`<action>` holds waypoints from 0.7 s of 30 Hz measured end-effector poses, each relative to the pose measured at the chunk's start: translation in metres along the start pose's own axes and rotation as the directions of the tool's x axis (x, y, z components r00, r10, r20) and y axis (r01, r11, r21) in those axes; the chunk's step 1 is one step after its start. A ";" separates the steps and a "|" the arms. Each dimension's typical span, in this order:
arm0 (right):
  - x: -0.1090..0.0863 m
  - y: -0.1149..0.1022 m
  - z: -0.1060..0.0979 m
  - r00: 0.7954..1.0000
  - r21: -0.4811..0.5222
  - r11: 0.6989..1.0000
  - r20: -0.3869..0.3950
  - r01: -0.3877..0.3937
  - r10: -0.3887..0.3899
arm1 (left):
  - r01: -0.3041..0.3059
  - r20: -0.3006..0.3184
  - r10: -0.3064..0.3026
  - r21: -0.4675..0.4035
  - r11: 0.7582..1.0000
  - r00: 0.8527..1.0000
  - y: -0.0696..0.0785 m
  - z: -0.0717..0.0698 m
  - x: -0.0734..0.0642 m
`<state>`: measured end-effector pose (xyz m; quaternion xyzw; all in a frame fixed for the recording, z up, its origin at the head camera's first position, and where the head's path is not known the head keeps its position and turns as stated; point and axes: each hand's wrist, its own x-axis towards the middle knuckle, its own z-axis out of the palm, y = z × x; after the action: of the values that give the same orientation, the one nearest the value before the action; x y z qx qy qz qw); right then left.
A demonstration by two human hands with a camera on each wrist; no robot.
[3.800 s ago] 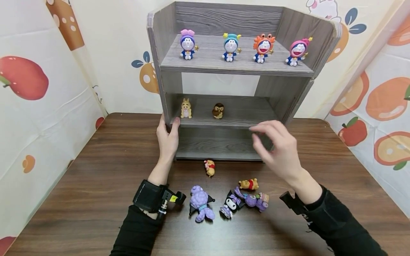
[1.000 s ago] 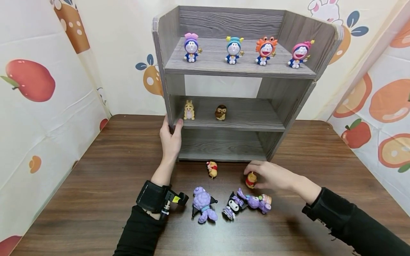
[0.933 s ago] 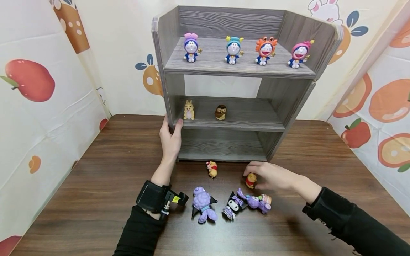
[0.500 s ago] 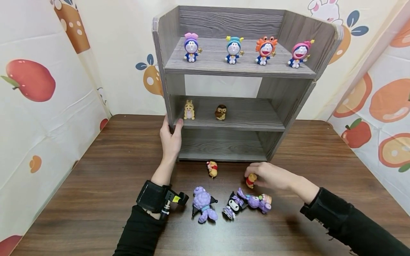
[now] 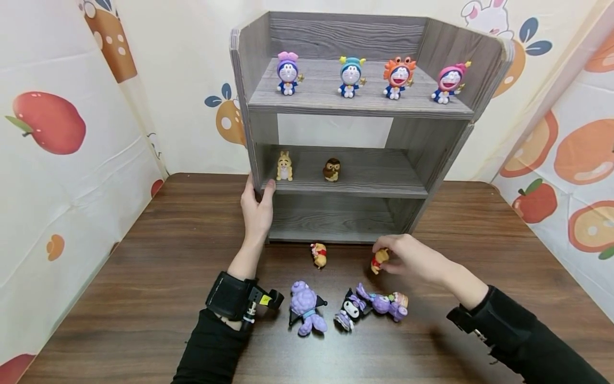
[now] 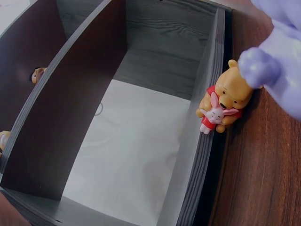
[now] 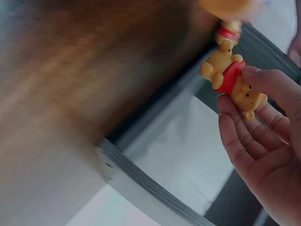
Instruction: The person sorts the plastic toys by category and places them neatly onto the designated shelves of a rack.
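Observation:
My right hand (image 5: 410, 258) pinches a small Winnie the Pooh figurine (image 7: 233, 77) in a red shirt, just in front of the shelf's base; the right wrist view shows it between thumb and fingers. With my left hand (image 5: 257, 213) I grip the left side panel of the grey wooden shelf (image 5: 347, 192). On the middle board stand a yellow rabbit figurine (image 5: 284, 166) and a brown owl figurine (image 5: 331, 169). A second Pooh figurine, hugging a piglet (image 6: 225, 101), lies on the table against the shelf's bottom edge.
Several Doraemon figurines (image 5: 350, 77) line the top board. Nearer me on the brown table (image 5: 158, 298) lie a purple plush-like figurine (image 5: 307, 309), a black-and-purple Kuromi figurine (image 5: 350, 310) and another purple figurine (image 5: 384, 303). Patterned sheets (image 5: 72, 213) hang around the table.
My right hand came down from beside the shelf to the lying Pooh figurine, took it and is now lifting and tilting it slightly. My left hand keeps its grip on the side panel.

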<state>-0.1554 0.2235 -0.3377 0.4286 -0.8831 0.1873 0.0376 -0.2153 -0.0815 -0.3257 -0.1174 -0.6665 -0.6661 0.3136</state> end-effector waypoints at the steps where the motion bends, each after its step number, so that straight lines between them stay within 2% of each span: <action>1: 0.001 -0.002 -0.004 1.000 -0.002 1.000 -0.020 0.009 -0.009 | -0.004 -0.001 0.004 0.002 1.000 1.000 -0.001 0.000 0.000; 5: 0.005 -0.012 -0.022 0.991 -0.045 0.998 -0.126 0.033 -0.039 | -0.008 -0.004 0.008 0.009 1.000 1.000 -0.001 0.000 0.000; 8: 0.008 -0.020 -0.036 0.979 -0.094 0.995 -0.202 0.021 -0.040 | 0.001 0.001 -0.001 0.011 1.000 1.000 0.002 0.000 0.000; 12: 0.013 -0.030 -0.058 0.960 -0.137 0.991 -0.277 0.002 -0.040 | 0.014 0.005 -0.014 0.006 1.000 1.000 0.016 0.000 -0.003; 16: 0.021 -0.037 -0.077 0.946 -0.175 0.985 -0.323 -0.017 -0.041 | 0.024 0.004 -0.024 0.008 1.000 1.000 0.031 0.001 -0.005; 21: 0.032 -0.043 -0.097 0.942 -0.202 0.979 -0.334 -0.040 -0.031 | 0.021 0.006 -0.022 0.011 1.000 1.000 0.034 0.001 -0.006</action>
<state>-0.1512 0.2104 -0.2279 0.3821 -0.8794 0.1651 0.2312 -0.1915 -0.0763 -0.3013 -0.1104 -0.6723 -0.6654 0.3052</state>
